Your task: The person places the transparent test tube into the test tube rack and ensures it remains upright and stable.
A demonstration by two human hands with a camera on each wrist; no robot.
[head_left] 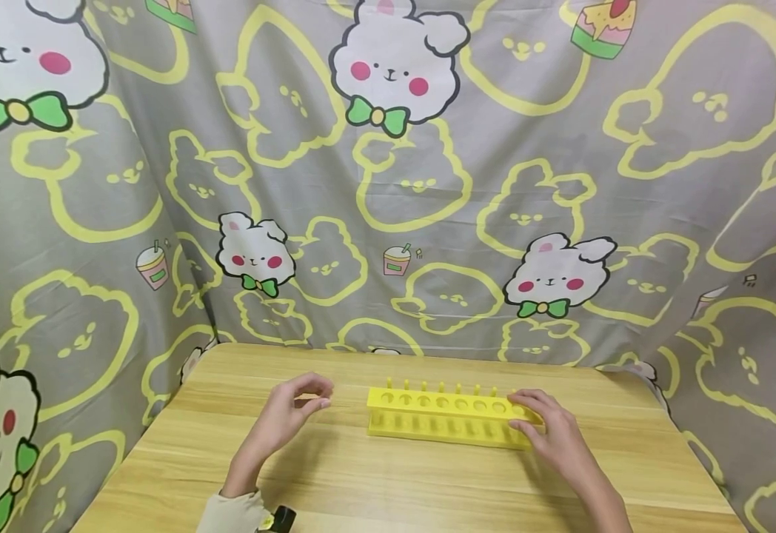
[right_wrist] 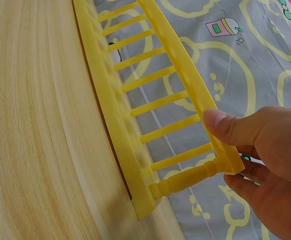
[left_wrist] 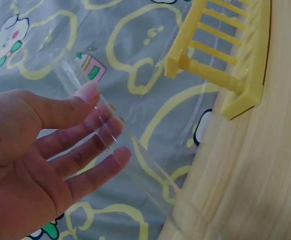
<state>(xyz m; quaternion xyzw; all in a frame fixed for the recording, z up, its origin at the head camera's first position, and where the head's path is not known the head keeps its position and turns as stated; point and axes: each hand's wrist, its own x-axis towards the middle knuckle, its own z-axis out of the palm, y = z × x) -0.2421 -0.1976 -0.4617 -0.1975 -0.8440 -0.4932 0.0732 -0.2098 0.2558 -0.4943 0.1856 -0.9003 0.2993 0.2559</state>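
Observation:
A clear test tube [left_wrist: 148, 176] slants across the left wrist view. My left hand [head_left: 289, 409] pinches it between thumb and fingertips, held above the table to the left of the rack. In the head view the tube barely shows. A yellow test tube rack [head_left: 451, 412] stands on the table, with a row of round holes on top and a row of pegs along its far side. My right hand [head_left: 551, 426] grips the rack's right end, thumb on the near edge of the top plate and fingers beyond it. The rack's right corner is partly hidden by that hand.
The wood-grain table [head_left: 388, 485] extends around the rack. A grey curtain [head_left: 428, 237] with rabbit prints hangs close behind the table's far edge and along both sides. Near the left sleeve, a small black object [head_left: 284, 519] shows at the wrist.

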